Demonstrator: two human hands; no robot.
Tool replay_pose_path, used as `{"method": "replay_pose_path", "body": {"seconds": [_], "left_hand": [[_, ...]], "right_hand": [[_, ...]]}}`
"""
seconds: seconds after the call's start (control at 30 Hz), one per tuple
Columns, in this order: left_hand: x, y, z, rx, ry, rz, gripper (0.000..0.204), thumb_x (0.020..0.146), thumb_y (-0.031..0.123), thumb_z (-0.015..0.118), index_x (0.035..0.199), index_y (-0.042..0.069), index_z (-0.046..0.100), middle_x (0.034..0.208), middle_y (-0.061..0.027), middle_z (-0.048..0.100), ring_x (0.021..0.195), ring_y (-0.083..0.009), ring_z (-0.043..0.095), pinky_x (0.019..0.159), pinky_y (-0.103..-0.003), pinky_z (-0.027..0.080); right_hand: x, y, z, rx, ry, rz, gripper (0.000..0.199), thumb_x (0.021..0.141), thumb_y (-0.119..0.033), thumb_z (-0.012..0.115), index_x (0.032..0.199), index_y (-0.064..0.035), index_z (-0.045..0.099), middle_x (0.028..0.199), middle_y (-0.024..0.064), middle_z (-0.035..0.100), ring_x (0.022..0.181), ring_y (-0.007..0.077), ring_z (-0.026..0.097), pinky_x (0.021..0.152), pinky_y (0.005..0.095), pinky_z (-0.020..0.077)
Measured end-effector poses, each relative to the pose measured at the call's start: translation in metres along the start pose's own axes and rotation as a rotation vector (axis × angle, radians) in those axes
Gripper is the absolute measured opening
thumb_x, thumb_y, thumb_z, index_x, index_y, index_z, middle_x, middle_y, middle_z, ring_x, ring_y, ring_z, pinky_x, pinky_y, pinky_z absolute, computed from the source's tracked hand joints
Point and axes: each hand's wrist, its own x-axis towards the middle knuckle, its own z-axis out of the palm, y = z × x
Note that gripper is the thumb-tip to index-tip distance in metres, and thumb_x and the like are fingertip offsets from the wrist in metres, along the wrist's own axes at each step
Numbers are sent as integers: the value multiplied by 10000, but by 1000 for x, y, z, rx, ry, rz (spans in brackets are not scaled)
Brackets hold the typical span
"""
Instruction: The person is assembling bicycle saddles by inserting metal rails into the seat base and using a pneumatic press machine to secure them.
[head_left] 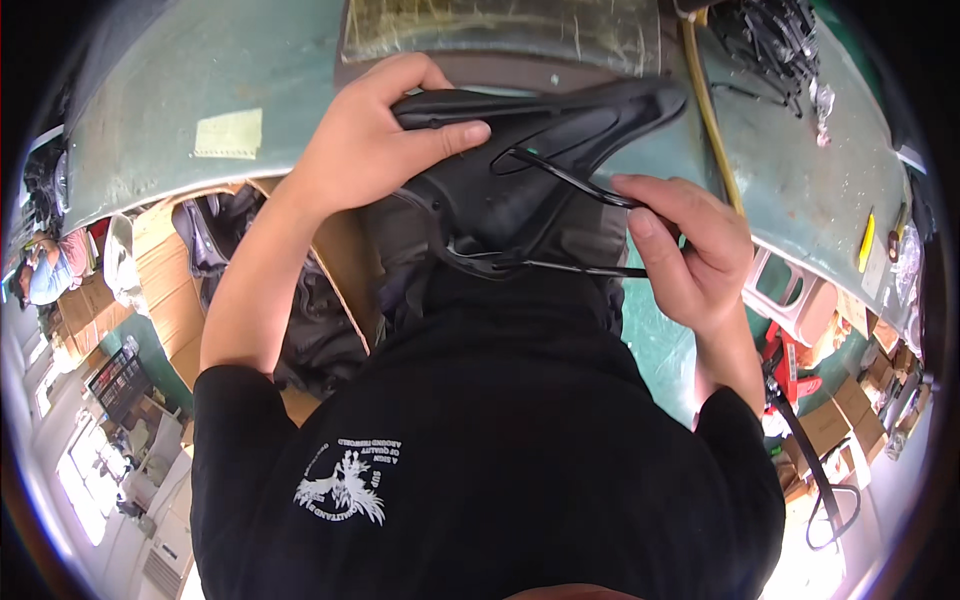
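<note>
A black bicycle saddle (pixel 470 200) is tilted in front of my chest, its hollow underside facing up and its nose pointing to the far right. My left hand (pixel 385 135) grips the saddle's wide end, the thumb lying over its edge. Bent black metal saddle rails (pixel 575 180) are pinched in my right hand (pixel 695 240), between thumb and fingers. One rail's looped end lies over the saddle's underside. The other rail runs lower, toward the saddle's near edge. Whether either end is seated in the saddle, I cannot tell.
A green worktable (pixel 290 60) carries a worn padded block (pixel 500 32), a pale paper piece (pixel 228 134), a bundle of black rails (pixel 770 45) and a yellow-handled tool (pixel 866 243). An open cardboard box (pixel 165 290) with black saddles stands at my left, a plastic stool (pixel 800 310) at right.
</note>
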Motion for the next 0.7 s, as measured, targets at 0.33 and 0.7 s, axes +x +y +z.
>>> {"method": "replay_pose_path", "body": {"seconds": [0.33,0.7], "left_hand": [[-67,-7,57,-579,165,-48,365,979,242,807,1255,35,688,1046,-5,690,928,-68,606,837,-229,493],[-63,-10,39,-871,-340,-214,685,986,446,621,1425,-76,568,1325,-167,681,1233,-229,649,1097,-351,466]], "right_hand": [[1,5,9,-76,-325,-42,203,857,23,805,1059,19,785,655,64,602,506,162,520,459,305,381],[22,-13,24,-168,-497,-327,250,771,-108,867,996,-35,786,620,28,510,493,197,510,444,338,367]]}}
